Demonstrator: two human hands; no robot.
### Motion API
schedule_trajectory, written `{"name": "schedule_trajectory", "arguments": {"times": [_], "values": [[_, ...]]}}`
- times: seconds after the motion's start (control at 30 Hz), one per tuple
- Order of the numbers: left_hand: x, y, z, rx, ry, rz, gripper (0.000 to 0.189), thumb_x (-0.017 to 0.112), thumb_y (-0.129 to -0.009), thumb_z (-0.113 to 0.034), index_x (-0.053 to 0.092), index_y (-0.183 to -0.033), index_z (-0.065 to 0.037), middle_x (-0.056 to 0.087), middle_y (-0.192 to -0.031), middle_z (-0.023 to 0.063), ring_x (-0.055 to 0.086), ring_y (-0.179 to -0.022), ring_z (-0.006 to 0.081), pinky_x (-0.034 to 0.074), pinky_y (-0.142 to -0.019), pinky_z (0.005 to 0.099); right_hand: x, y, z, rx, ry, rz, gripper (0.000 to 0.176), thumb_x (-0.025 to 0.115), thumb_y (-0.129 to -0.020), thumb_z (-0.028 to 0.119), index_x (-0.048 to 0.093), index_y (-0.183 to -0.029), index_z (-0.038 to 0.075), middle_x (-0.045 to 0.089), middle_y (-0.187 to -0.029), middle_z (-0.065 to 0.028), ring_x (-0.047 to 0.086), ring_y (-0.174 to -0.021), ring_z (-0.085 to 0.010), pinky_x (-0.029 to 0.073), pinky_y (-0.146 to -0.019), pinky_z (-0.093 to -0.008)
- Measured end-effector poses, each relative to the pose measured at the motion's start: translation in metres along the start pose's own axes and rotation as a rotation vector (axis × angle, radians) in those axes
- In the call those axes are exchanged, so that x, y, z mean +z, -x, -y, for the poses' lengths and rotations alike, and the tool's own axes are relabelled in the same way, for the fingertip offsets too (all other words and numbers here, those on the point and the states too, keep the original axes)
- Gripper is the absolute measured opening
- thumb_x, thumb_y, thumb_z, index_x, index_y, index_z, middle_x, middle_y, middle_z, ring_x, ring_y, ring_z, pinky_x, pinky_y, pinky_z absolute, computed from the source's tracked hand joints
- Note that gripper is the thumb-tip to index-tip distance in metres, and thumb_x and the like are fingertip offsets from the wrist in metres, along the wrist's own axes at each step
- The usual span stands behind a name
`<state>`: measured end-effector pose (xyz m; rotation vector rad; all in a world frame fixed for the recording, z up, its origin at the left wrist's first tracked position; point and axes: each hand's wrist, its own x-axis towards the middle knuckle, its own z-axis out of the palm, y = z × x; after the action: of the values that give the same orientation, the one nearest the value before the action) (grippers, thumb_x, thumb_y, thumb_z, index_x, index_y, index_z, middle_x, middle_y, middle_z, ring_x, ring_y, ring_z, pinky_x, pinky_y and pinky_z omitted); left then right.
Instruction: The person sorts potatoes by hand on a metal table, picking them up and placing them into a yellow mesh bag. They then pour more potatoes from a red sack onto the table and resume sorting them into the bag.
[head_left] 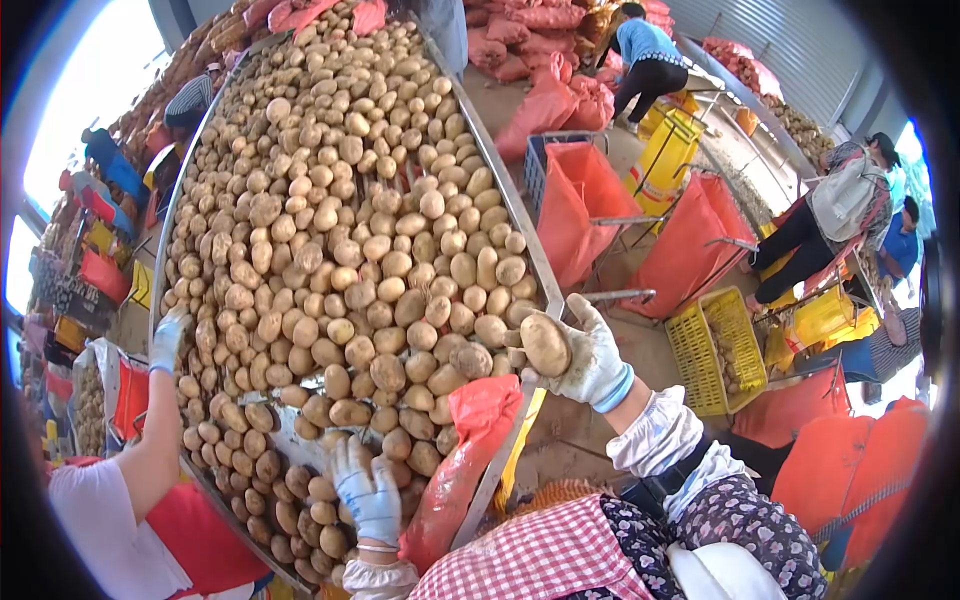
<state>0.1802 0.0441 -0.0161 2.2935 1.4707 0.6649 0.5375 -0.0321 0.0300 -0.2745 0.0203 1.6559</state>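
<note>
A large potato (545, 346) is gripped in my right hand (590, 362), which wears a soiled white glove with a blue cuff. That hand is at the right metal rim (500, 165) of the sorting table, above the red sacks' side. My left hand (368, 492), in a white and blue glove, lies over the potatoes near the front with its fingers apart. Many loose potatoes (340, 250) cover the sloping table. Beside my left hand, a red plastic sheet (462, 465) drapes over the table's edge.
At the left rim, a co-worker's gloved hand (168, 340) touches the potatoes. Red sacks (575, 210) hang open on frames at right, near a yellow crate (715, 350) and a blue crate (540, 165). Other people (645, 60) bend or stand among filled sacks (520, 30).
</note>
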Motion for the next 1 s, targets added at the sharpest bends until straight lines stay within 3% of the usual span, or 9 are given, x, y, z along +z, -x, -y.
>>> {"name": "schedule_trajectory", "arguments": {"times": [0.2,0.33,0.37,0.5,0.6,0.73,0.8,0.87,1.0], "values": [[0.013,0.006,-0.019,0.136,-0.254,0.165,0.065,0.057,-0.087,-0.028,0.035,-0.142,-0.003,0.034,-0.145,0.0222,0.028,-0.136,0.0375,0.018,-0.113,0.0493,0.01,0.018,-0.022,0.03,-0.149,0.074,0.067,0.039,-0.092,0.053,0.037,-0.142,0.009,0.051,-0.132,-0.0194,0.047,-0.121,-0.0461,0.039,-0.098,-0.0609],[0.02,0.008,-0.001,0.093,-0.39,0.223,0.078,0.058,-0.083,-0.043,0.029,-0.145,-0.006,0.031,-0.148,0.0179,0.024,-0.138,0.0372,0.012,-0.114,0.0506,-0.005,0.023,-0.028,0.061,-0.195,0.128,0.061,0.047,-0.092,0.043,0.039,-0.14,0.007,0.049,-0.134,-0.0195,0.045,-0.122,-0.0489,0.045,-0.094,-0.0592],[0.02,0.005,0.001,0.066,-0.392,0.223,0.079,0.059,-0.082,-0.043,0.03,-0.145,-0.006,0.031,-0.148,0.0176,0.024,-0.138,0.0373,0.013,-0.114,0.0506,-0.005,0.026,-0.03,0.045,-0.086,0.081,0.059,0.05,-0.09,0.041,0.042,-0.137,0.006,0.052,-0.127,-0.0228,0.056,-0.109,-0.0434,0.054,-0.082,-0.0477],[0.012,-0.015,0.016,0.053,-0.461,0.222,0.079,0.068,-0.075,-0.045,0.039,-0.142,-0.013,0.032,-0.147,0.0174,0.027,-0.136,0.0385,0.02,-0.111,0.0502,-0.005,0.028,-0.041,0.066,0.05,0.01,0.055,0.05,-0.09,0.046,0.049,-0.126,0.005,0.058,-0.104,-0.0228,0.061,-0.067,-0.0208,0.051,-0.051,-0.0266],[0.007,-0.023,0.021,0.061,-0.444,0.221,0.083,0.072,-0.07,-0.046,0.041,-0.141,-0.015,0.034,-0.146,0.0166,0.028,-0.136,0.0381,0.02,-0.111,0.0497,-0.016,0.03,-0.05,0.197,-0.017,0.187,0.057,0.046,-0.09,0.051,0.051,-0.123,0.005,0.058,-0.093,-0.0191,0.055,-0.052,-0.0177,0.043,-0.039,-0.0242],[-0.002,-0.021,0.039,0.174,-0.277,0.19,0.075,0.073,-0.072,-0.038,0.046,-0.135,-0.009,0.042,-0.139,0.0166,0.033,-0.134,0.0348,0.023,-0.112,0.0458,0.002,0.023,-0.076,0.248,0.151,0.038,0.058,0.038,-0.093,0.05,0.056,-0.121,0.002,0.053,-0.059,-0.0076,0.045,-0.036,-0.0141,0.036,-0.031,-0.0245],[0.008,-0.011,0.076,0.04,0.455,0.143,0.059,0.066,-0.083,-0.023,0.045,-0.136,-0.006,0.048,-0.135,0.0165,0.04,-0.13,0.0317,0.029,-0.11,0.0395,0.023,0.007,-0.104,0.242,0.516,-0.357,0.067,0.035,-0.093,0.061,0.055,-0.123,0.005,0.056,-0.056,-0.0035,0.043,-0.035,-0.0094,0.034,-0.031,-0.0222],[-0.031,0.01,0.06,-0.157,0.536,-0.054,0.042,0.047,-0.098,-0.012,0.041,-0.137,0.0,0.048,-0.134,0.0158,0.043,-0.127,0.0236,0.034,-0.106,0.0328,0.041,-0.007,-0.132,0.309,1.098,-0.29,0.068,0.034,-0.094,0.062,0.053,-0.126,0.006,0.058,-0.058,-0.0035,0.043,-0.035,-0.0078,0.034,-0.033,-0.0204],[-0.072,0.048,0.074,-0.287,0.797,-0.394,0.041,0.04,-0.101,-0.018,0.039,-0.137,0.003,0.048,-0.134,0.0121,0.048,-0.119,0.0184,0.039,-0.101,0.03,0.046,-0.019,-0.153,-0.571,1.535,-0.096,0.041,0.041,-0.101,0.039,0.054,-0.122,0.007,0.06,-0.063,-0.0013,0.052,-0.049,-0.0058,0.041,-0.044,-0.0196]]}}
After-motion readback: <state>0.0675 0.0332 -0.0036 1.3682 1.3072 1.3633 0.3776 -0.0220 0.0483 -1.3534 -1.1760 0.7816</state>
